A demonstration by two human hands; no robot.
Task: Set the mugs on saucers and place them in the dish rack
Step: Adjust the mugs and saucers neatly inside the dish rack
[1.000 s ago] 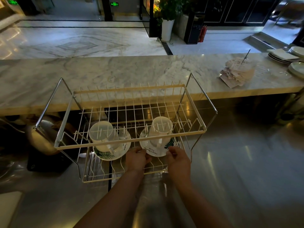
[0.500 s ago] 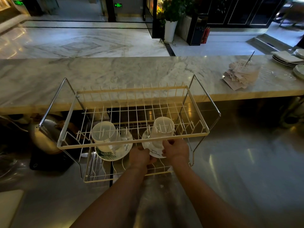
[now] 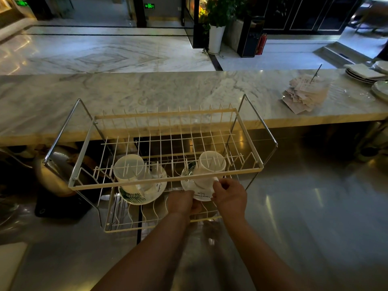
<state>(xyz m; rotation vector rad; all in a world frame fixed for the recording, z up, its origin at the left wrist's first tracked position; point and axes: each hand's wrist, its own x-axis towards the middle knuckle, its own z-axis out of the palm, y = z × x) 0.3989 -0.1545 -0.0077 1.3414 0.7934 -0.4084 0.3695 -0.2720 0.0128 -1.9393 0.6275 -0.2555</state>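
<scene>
Your left hand (image 3: 182, 203) pinches the right saucer's (image 3: 201, 195) near rim; your right hand (image 3: 230, 195) grips its mug (image 3: 210, 171) in the dish rack's (image 3: 168, 179) lower tier. Release unevenly and the mug tips.

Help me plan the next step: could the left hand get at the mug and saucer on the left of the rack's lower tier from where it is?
Probably yes. The left hand is already at the open front of the dish rack, below the upper tier's front rail, and nothing stands between it and the left mug on its saucer.
</scene>
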